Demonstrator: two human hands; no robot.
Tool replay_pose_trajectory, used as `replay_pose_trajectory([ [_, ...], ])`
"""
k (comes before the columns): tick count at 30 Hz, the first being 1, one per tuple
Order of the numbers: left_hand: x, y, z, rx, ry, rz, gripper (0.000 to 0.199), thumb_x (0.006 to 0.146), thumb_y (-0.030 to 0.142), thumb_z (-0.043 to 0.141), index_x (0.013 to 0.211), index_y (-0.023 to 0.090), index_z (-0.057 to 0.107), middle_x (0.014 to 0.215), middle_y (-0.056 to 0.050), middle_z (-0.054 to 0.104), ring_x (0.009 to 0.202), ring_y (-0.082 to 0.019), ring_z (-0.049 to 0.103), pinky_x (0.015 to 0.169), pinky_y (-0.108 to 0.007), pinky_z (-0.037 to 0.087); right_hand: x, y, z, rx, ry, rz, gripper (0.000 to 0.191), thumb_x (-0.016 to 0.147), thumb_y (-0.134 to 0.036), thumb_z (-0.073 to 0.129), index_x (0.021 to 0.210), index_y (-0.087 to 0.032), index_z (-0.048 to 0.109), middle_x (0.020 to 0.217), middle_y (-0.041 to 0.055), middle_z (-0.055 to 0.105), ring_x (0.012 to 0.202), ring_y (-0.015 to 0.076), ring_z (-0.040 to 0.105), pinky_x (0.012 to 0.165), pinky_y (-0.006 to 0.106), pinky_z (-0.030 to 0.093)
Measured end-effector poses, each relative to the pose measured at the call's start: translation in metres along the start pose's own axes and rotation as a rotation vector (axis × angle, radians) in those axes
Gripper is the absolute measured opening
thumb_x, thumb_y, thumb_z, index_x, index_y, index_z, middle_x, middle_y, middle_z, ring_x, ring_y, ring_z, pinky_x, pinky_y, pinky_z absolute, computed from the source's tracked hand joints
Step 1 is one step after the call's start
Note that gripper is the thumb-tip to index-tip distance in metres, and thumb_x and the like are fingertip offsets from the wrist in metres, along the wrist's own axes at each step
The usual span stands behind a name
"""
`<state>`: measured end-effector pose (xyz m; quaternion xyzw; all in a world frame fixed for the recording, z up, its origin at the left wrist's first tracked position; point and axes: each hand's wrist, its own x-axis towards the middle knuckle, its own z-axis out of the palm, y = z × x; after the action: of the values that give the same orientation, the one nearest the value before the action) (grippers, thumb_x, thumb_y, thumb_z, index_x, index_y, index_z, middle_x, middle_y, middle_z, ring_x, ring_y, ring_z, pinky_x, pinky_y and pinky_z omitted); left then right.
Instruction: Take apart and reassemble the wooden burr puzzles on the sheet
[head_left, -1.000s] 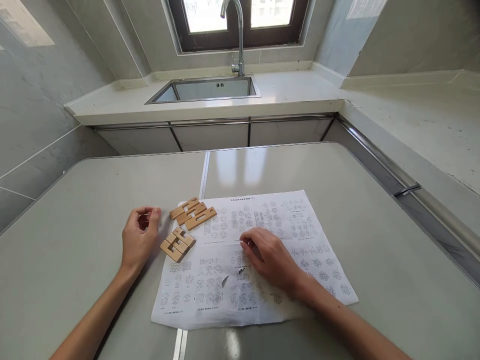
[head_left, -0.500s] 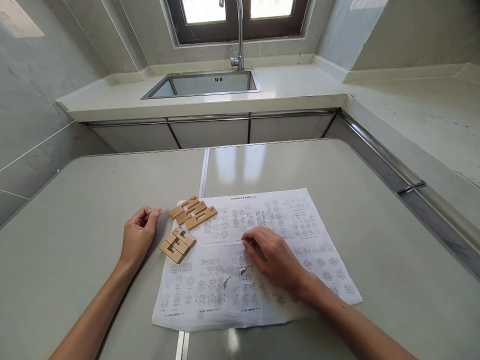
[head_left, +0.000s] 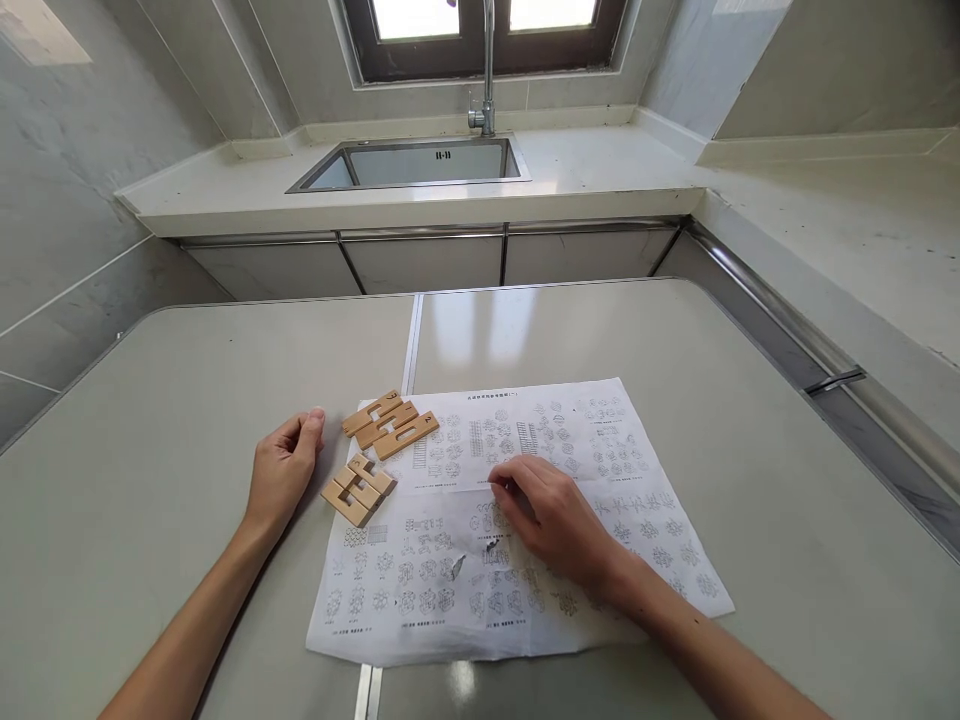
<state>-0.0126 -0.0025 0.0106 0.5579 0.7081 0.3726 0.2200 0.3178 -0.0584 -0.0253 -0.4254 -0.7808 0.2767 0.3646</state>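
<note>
My left hand (head_left: 283,462) rests on the table left of the wooden pieces, its fingers curled in and the thumb laid against them; nothing shows in it. My right hand (head_left: 555,515) lies on a printed instruction sheet (head_left: 570,625), thumb and fingertips brought together with no object visible. Between the hands, at the sheet's upper left corner, flat wooden puzzle pieces (head_left: 407,436) with cut-out slots lie side by side, touching and slanted. Just below them, a second group of notched wooden puzzle pieces (head_left: 358,490) sits close together, partly over the paper's left edge.
The sheet carries small line diagrams and has torn spots (head_left: 457,567) near its middle. A grey table (head_left: 187,400) with a metal seam strip (head_left: 412,345) spreads under everything. Beyond it stand a pale counter (head_left: 600,170), a sink (head_left: 420,165) and a faucet (head_left: 487,80).
The whole view has shifted slightly right, as the camera moved a little. Both hands, the wooden pieces and the sheet keep their places relative to one another.
</note>
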Motion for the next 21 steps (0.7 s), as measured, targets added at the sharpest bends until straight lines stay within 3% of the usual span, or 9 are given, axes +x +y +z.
replay_pose_trajectory([
  [17, -0.0014, 0.0032, 0.0005, 0.037, 0.007, -0.001, 0.048, 0.099, 0.053, 0.053, 0.064, 0.021, 0.044, 0.059, 0.005, 0.037, 0.057, -0.014, 0.033, 0.056, -0.029, 0.029, -0.0004, 0.0004, 0.0003, -0.005, -0.013, 0.003, 0.012, 0.105, -0.014, 0.05, 0.102, -0.022, 0.058, 0.092, 0.0047, 0.069, 0.083, 0.0212, 0.062, 0.075, 0.037, 0.052],
  [21, -0.0014, 0.0068, 0.0002, 0.088, 0.013, 0.013, 0.04, 0.096, 0.054, 0.055, 0.071, 0.022, 0.055, 0.062, 0.005, 0.044, 0.059, -0.014, 0.038, 0.057, -0.028, 0.032, 0.0001, 0.0006, 0.0004, -0.003, -0.01, -0.001, 0.013, 0.105, -0.013, 0.05, 0.102, -0.022, 0.058, 0.093, 0.0049, 0.07, 0.083, 0.0211, 0.063, 0.075, 0.037, 0.052],
])
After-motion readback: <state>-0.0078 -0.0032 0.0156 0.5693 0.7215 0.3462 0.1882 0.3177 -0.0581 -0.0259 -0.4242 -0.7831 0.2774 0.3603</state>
